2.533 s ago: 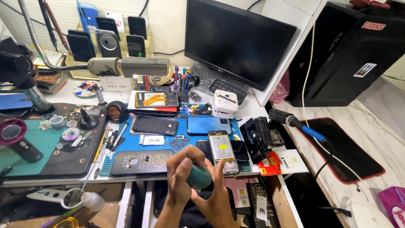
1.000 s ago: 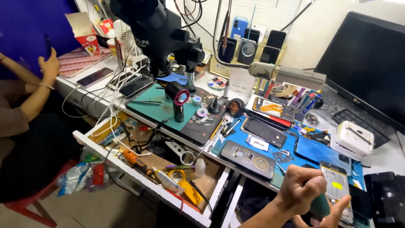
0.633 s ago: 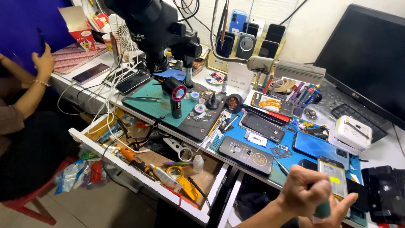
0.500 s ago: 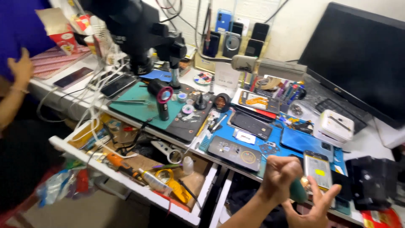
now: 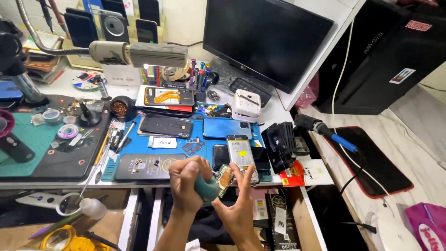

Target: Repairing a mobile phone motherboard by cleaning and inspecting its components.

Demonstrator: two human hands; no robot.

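My left hand [image 5: 187,180] is closed around a teal tool handle [image 5: 206,189], just below the front edge of the workbench. My right hand [image 5: 240,208] is close beside it with its fingers spread upward, and a small circuit board [image 5: 225,176] rests between its thumb and fingers, against the tip of the teal tool. Right behind the hands, an opened phone with a silver battery [image 5: 240,155] lies on the blue work mat [image 5: 139,144]. Another dark phone back [image 5: 145,166] lies on the mat to the left.
A dark monitor [image 5: 274,42] stands at the back. A gooseneck lamp [image 5: 144,54] hangs over several phones and tools. A green mat [image 5: 28,144] lies left, a white box [image 5: 246,102] centre, a blue-handled iron [image 5: 332,135] right. A drawer [image 5: 278,218] is open below.
The view has swung from the left end of the bench, where another person sat, back to the right end. My hands stay together with the teal tool and the board.
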